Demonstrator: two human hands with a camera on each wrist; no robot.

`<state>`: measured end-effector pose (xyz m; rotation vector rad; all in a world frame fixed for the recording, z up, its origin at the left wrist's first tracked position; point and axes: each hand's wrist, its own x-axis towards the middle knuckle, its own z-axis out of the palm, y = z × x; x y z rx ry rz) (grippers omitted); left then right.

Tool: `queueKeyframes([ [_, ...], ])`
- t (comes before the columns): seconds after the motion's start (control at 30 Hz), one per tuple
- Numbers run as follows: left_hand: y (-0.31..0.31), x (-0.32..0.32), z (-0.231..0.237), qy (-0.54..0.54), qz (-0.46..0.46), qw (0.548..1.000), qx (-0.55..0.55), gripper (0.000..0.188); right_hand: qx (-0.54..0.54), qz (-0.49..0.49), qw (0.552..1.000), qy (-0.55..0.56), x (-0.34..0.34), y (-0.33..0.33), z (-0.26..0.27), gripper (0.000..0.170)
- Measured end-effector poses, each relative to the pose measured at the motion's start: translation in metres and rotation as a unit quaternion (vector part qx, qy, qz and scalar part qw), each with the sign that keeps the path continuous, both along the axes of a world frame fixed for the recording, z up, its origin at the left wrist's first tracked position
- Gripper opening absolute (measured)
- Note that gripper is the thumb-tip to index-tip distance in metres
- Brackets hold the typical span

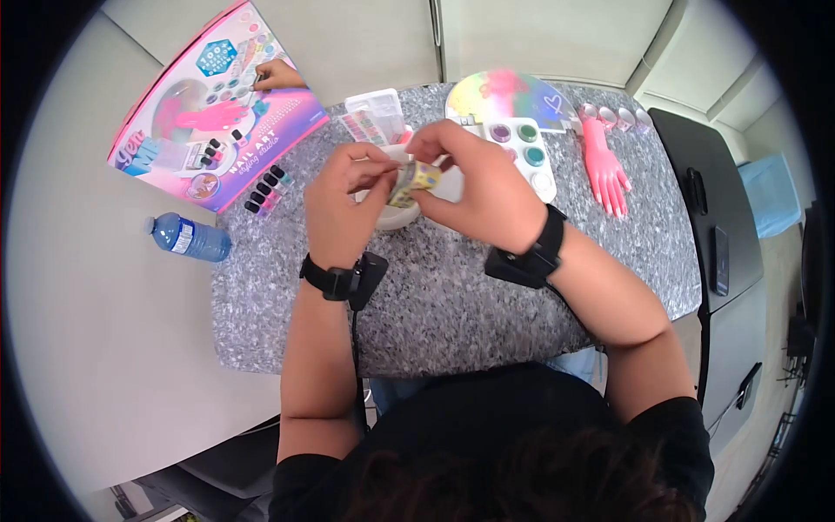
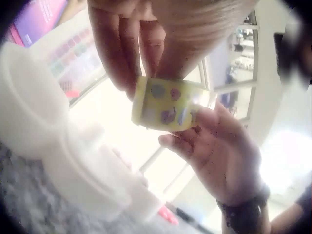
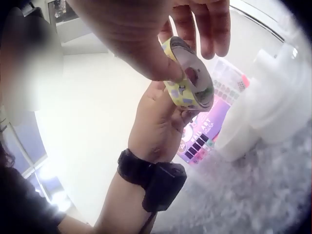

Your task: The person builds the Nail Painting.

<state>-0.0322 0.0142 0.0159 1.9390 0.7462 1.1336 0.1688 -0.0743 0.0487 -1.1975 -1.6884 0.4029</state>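
Note:
A roll of yellow patterned tape (image 1: 417, 181) is held up above a white round device (image 1: 398, 215). The left hand (image 1: 346, 202) pinches it from one side, and the right hand (image 1: 489, 184) grips its other side between thumb and fingers. In the left wrist view the roll (image 2: 168, 105) shows small coloured shapes, with the right hand's (image 2: 219, 151) thumb on its outer face. The roll (image 3: 187, 80) looks like a ring in the right wrist view, its inner side visible.
Behind the hands stand a sticker pack (image 1: 378, 117), a white palette of glitter pots (image 1: 532, 157) and a rainbow board (image 1: 509, 96). A pink model hand (image 1: 604, 165) lies at the right. Small polish bottles (image 1: 267, 191), a large box (image 1: 217, 113) and a water bottle (image 1: 189, 238) are at the left.

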Motion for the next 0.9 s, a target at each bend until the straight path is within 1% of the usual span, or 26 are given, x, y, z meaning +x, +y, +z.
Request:
queueKeyframes([
  [0.03,0.006,-0.004,0.0,-0.04,0.007,0.997,-0.059,0.027,-0.007,0.008,1.0,-0.007,-0.004,0.013,-0.001,0.044],
  [0.07,0.013,-0.009,-0.002,-0.042,0.012,0.998,-0.054,0.027,-0.002,0.013,1.0,-0.009,-0.007,0.022,0.0,0.044],
  [0.13,0.023,-0.017,-0.002,-0.001,0.019,0.997,-0.077,0.026,-0.016,-0.012,0.995,-0.101,-0.013,0.037,0.001,0.044],
  [0.17,0.024,-0.019,-0.001,-0.002,0.024,0.997,-0.072,0.026,-0.022,-0.014,0.993,-0.118,-0.015,0.044,0.002,0.043],
  [0.23,0.024,-0.017,0.001,0.081,0.07,0.994,0.008,0.025,-0.01,-0.004,0.991,-0.134,-0.016,0.057,0.0,0.043],
  [0.27,0.025,-0.018,-0.002,0.08,0.074,0.994,0.011,0.025,-0.005,0.0,0.989,-0.148,-0.017,0.062,-0.002,0.042],
  [0.33,0.027,-0.018,-0.008,0.144,0.123,0.977,0.1,0.024,-0.008,-0.012,0.987,-0.162,-0.021,0.069,-0.004,0.042],
  [0.37,0.027,-0.017,-0.009,0.144,0.124,0.977,0.1,0.024,-0.013,-0.027,0.984,-0.176,-0.023,0.072,-0.006,0.041],
  [0.4,0.026,-0.016,-0.008,0.159,0.15,0.971,0.096,0.023,-0.013,-0.026,0.984,-0.176,-0.027,0.075,-0.009,0.041],
  [0.43,0.026,-0.016,-0.007,0.174,0.176,0.964,0.093,0.023,-0.017,-0.052,0.979,-0.194,-0.031,0.078,-0.013,0.041],
  [0.47,0.029,-0.017,-0.01,0.175,0.177,0.964,0.094,0.023,-0.021,-0.079,0.974,-0.212,-0.035,0.08,-0.015,0.041],
  [0.5,0.032,-0.019,-0.015,0.147,0.185,0.968,0.083,0.023,-0.02,-0.078,0.974,-0.212,-0.038,0.081,-0.016,0.041],
  [0.53,0.033,-0.021,-0.016,0.119,0.193,0.971,0.071,0.023,-0.041,-0.082,0.971,-0.219,-0.04,0.081,-0.017,0.041],
  [0.57,0.033,-0.023,-0.016,0.12,0.193,0.971,0.072,0.023,-0.063,-0.087,0.968,-0.226,-0.043,0.08,-0.018,0.041],
  [0.63,0.034,-0.023,-0.016,0.13,0.209,0.969,0.032,0.021,-0.068,-0.097,0.964,-0.236,-0.047,0.08,-0.024,0.039],
  [0.67,0.033,-0.023,-0.015,0.129,0.205,0.97,0.033,0.021,-0.072,-0.106,0.96,-0.249,-0.048,0.08,-0.025,0.037],
  [0.7,0.032,-0.022,-0.015,0.139,0.216,0.966,0.036,0.02,-0.073,-0.111,0.959,-0.25,-0.047,0.079,-0.026,0.037],
  [0.77,0.036,-0.024,-0.021,0.143,0.228,0.962,0.057,0.02,-0.023,-0.089,0.966,-0.242,-0.041,0.074,-0.026,0.035],
  [0.8,0.037,-0.024,-0.024,0.141,0.22,0.964,0.054,0.02,-0.029,-0.095,0.965,-0.245,-0.035,0.07,-0.024,0.035],
  [0.87,0.035,-0.021,-0.023,0.106,0.234,0.965,0.054,0.02,0.042,-0.045,0.986,-0.154,-0.022,0.064,-0.008,0.04],
  [0.9,0.034,-0.02,-0.022,0.105,0.239,0.964,0.056,0.02,0.04,-0.053,0.986,-0.156,-0.011,0.063,-0.002,0.04],
])
